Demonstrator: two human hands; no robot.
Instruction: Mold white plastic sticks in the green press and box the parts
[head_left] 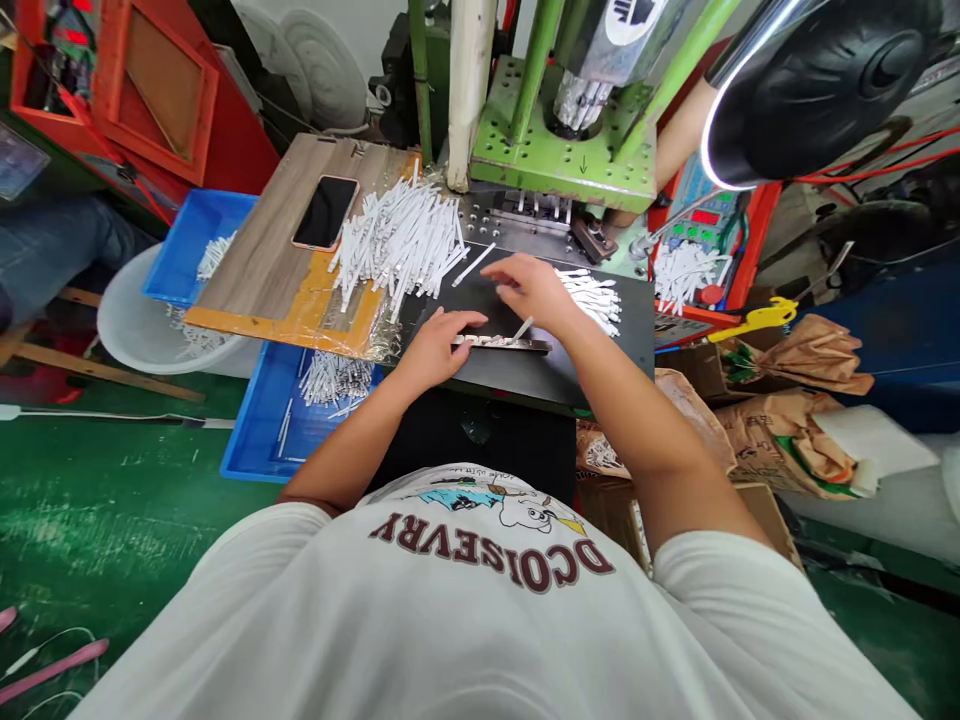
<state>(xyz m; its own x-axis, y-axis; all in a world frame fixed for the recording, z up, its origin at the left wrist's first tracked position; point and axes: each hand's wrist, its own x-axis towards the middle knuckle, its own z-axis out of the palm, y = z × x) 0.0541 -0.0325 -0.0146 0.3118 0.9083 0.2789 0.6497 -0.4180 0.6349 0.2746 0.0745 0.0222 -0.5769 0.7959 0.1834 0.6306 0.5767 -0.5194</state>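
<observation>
Resting the left hand [439, 350] palm down on a narrow metal bar [502, 344] lined with small white pieces, grip flat and open, fingers stretched toward 3 o'clock and closed on nothing. Holding the right hand [529, 290] just beyond it at about 1 o'clock, grip half open, fingers curled down over a black desk [607, 365]; a thin white strip [523, 328] angled up just under those fingers, with no telling whether held or merely touched. Beside that hand at 3 o'clock, a loose heap of white strips [592, 302] on the desk; at 11 o'clock, a single white strip [474, 264] lying apart. Farther out at 10 o'clock, a large pile of white strips [397, 240] beside a black smartphone [325, 212], both on a wood-grain board [255, 250]. Toward 8 o'clock, a blue plastic crate [259, 440] holding more strips; toward 9 o'clock, a second blue crate [225, 225] and a white plastic basin [135, 320]. At 12 o'clock, a green press [570, 160]; at 2 o'clock, another white heap [686, 275] just below a digital control panel [701, 215].
</observation>
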